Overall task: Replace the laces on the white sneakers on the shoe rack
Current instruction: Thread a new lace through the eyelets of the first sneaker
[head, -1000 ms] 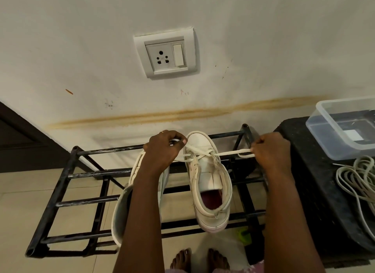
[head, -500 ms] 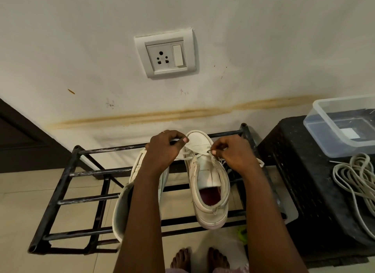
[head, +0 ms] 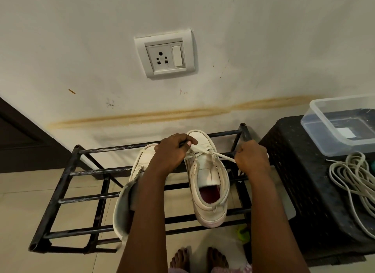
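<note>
The fingers (head: 240, 150) of the right hand (head: 252, 159) are clamped on the lace (head: 223, 156), held taut right of the sneaker (head: 207, 177); those of the left hand (head: 172, 152) are curled on its toe. The sneaker is set on the rack (head: 67, 173). The lace is judged soft and light, best pinched near its tip.

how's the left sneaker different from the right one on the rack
The right sneaker stands upright, red lining showing; the left sneaker lies tipped on its side. The right sneaker has a lace gripped by the right hand; no hand holds the left sneaker. Both are white, on the shoe rack.
</note>
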A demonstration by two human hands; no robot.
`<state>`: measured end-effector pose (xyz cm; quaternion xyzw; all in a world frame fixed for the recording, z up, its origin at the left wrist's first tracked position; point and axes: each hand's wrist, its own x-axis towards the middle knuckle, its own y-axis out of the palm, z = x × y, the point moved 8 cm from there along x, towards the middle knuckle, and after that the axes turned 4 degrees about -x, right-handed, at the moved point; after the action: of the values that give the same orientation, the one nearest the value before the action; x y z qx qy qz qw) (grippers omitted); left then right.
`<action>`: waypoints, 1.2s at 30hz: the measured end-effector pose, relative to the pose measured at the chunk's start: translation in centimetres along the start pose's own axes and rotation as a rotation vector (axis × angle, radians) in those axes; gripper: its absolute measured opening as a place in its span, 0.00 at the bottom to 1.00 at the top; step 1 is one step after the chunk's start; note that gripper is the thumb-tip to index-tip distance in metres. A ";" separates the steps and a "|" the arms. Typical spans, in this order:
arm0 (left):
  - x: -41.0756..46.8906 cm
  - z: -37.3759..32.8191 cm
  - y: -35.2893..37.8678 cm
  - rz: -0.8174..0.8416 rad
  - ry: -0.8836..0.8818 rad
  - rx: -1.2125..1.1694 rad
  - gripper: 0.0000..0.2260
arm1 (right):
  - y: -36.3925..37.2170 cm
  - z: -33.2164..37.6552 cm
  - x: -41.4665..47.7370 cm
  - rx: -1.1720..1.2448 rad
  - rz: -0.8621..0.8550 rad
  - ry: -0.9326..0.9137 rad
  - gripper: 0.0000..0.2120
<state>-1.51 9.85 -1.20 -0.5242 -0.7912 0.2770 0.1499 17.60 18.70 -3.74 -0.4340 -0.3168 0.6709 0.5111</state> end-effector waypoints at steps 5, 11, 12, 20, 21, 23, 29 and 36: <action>0.1 0.1 0.6 0.031 0.012 -0.003 0.11 | -1.1 -1.5 -0.7 -0.067 -0.095 0.141 0.09; 0.2 -0.2 1.1 0.039 0.007 0.016 0.10 | 0.1 2.6 -0.4 0.167 0.142 -0.254 0.09; 0.2 -0.2 1.1 0.038 0.009 0.016 0.10 | 0.4 3.6 -0.7 0.195 0.183 -0.319 0.11; 0.1 0.1 0.6 0.041 -0.016 0.045 0.09 | 1.8 4.1 -1.0 0.252 0.204 -0.303 0.07; 0.1 0.1 0.5 0.038 -0.016 0.045 0.09 | 1.8 4.0 -1.0 0.265 0.205 -0.292 0.07; 0.1 0.2 0.4 0.037 -0.017 0.048 0.09 | 1.9 3.8 -0.9 0.289 0.193 -0.275 0.09; 0.2 0.9 0.3 0.032 -0.045 0.028 0.09 | 2.6 4.3 -1.1 0.377 0.126 -0.217 0.12; 0.2 0.6 0.1 0.062 -0.033 0.000 0.10 | 2.0 2.4 -0.4 0.672 0.167 -0.092 0.12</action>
<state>-1.85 9.86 -1.75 -0.5436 -0.7770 0.2903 0.1282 14.66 17.82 -4.32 -0.2352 -0.0645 0.7961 0.5538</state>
